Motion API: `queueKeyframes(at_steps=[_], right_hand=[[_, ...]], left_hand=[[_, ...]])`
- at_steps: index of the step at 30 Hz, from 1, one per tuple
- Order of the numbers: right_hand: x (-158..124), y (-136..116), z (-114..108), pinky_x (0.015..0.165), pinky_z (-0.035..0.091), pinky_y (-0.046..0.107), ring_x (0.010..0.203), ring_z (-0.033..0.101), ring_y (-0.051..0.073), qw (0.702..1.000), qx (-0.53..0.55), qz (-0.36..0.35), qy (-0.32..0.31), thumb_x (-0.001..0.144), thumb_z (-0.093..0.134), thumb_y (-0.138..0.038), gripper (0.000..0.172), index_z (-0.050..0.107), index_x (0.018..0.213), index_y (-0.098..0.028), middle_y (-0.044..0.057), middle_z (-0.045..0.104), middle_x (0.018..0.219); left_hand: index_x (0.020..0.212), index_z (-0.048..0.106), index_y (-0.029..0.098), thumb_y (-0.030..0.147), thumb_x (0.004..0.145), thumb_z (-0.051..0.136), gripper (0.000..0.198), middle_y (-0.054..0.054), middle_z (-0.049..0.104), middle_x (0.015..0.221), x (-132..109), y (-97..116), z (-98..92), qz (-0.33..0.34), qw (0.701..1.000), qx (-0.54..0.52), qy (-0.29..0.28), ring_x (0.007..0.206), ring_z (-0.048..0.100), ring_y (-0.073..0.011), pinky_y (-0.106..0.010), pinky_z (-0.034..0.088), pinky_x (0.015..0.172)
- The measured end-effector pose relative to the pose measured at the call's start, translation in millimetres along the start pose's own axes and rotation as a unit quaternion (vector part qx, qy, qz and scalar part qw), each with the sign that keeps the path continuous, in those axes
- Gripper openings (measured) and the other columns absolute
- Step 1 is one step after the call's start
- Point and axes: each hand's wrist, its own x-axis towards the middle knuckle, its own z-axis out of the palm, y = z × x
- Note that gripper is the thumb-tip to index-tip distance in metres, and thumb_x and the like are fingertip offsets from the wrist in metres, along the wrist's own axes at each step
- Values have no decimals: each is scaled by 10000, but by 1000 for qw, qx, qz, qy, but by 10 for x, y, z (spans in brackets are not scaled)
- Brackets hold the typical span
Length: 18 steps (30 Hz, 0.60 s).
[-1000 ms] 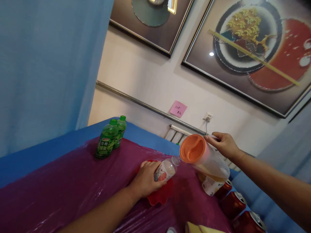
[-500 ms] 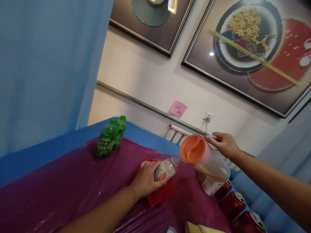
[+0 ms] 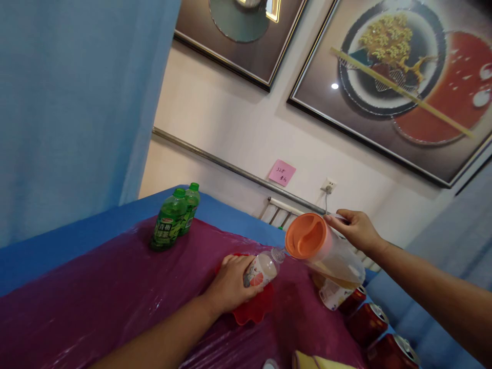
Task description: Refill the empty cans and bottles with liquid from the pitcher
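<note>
Two hands [image 3: 234, 283] [image 3: 357, 231] gripping, tilted pitcher [image 3: 327, 252], tilted bottle [image 3: 265, 269]

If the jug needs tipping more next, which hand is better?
Probably the right hand: it holds the tilted jug, while the left hand is busy gripping the clear bottle near the jug's orange lid.

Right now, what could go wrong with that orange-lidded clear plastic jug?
Liquid from the tipped jug might miss the mouth of the clear, fruit-labelled plastic bottle and drip onto the purple plastic sheet. The leaning bottle could slip in the left hand. The jug, so close, could knock the bottle if the right hand jerks.
</note>
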Motion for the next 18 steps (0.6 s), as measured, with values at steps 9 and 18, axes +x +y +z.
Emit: queueKeyframes(at_steps=[9, 18], right_hand=[[3, -30, -18, 444, 181, 252, 505, 229, 89, 1000, -1, 5, -3, 769, 613, -700, 604, 285, 544, -246, -63, 225, 537], [-9, -31, -31, 448, 185, 253, 502, 234, 87, 1000, -1, 7, -5, 783, 603, -689, 592, 290, 548, -244, -63, 226, 541]], left_hand=[[1110, 640, 251, 401, 702, 758, 451, -43, 722, 1126, -9, 6, -2, 0, 1000, -1, -1, 1058, 627, -287, -440, 379, 1014], [1092, 638, 240, 410, 706, 758, 439, -43, 720, 1102, -2, -5, 1, 3, 1000, -1, 1, 1037, 624, -280, -439, 377, 1008]])
